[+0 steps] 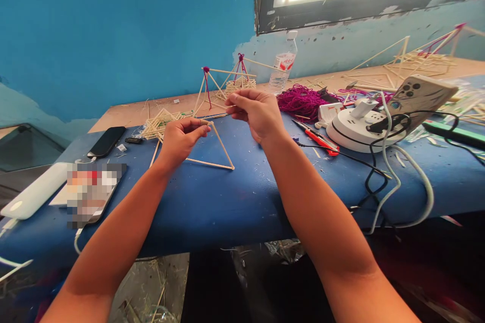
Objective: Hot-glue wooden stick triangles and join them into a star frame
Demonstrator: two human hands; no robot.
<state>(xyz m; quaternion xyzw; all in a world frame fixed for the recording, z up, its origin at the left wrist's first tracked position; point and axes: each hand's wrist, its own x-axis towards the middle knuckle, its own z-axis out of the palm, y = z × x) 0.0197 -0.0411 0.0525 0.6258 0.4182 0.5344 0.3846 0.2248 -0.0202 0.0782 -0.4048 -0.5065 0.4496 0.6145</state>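
My left hand (181, 142) pinches the top corner of a small frame of thin wooden sticks (223, 146) standing on the blue table cover. Its sticks slope down from my fingertips, and one lies along the bottom. My right hand (255, 111) hovers up and to the right of that corner, apart from it. Thumb and fingers there are pressed together; whatever they hold is too small or hidden to make out. Behind my hands stand stick frames with purple string (206, 69) tied at their tops. A loose pile of sticks (161, 123) lies just beyond my left hand.
Purple yarn (303, 101), a clear bottle (282, 68), a red utility knife (316, 137) and a white round power socket (354, 128) with cables lie to the right. A phone leans there (420, 96). On the left are a black phone (106, 141) and a white power bank (36, 189).
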